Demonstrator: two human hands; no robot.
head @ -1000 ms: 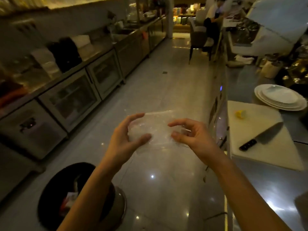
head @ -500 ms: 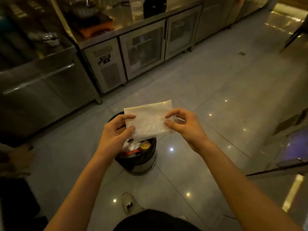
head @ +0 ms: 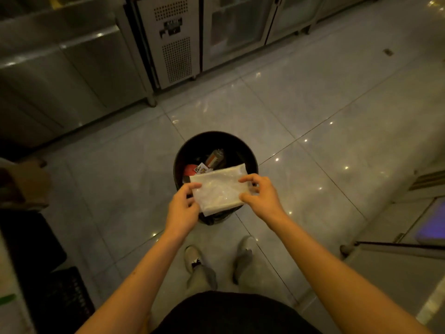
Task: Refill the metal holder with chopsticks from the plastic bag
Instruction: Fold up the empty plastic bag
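Note:
A folded, flat clear plastic bag [head: 220, 190] is held between both hands, right above a round black-lined trash bin [head: 250, 160] on the floor. My left hand [head: 183, 208] pinches the bag's left edge. My right hand [head: 261, 196] pinches its right edge with thumb and fingers. The bag looks flat, with no chopsticks showing in it. The metal holder and the chopsticks are out of view.
The bin holds rubbish, among it a red item [head: 191, 169] and an orange wrapper [head: 214, 158]. Steel under-counter fridges [head: 173, 39] line the far side of the tiled floor. My shoes [head: 192, 257] stand just behind the bin. A dark crate [head: 67, 292] sits lower left.
The view has swung from the aisle and counter down to the floor. The bin now lies directly under the bag, and both hands have lowered toward it, still holding the bag.

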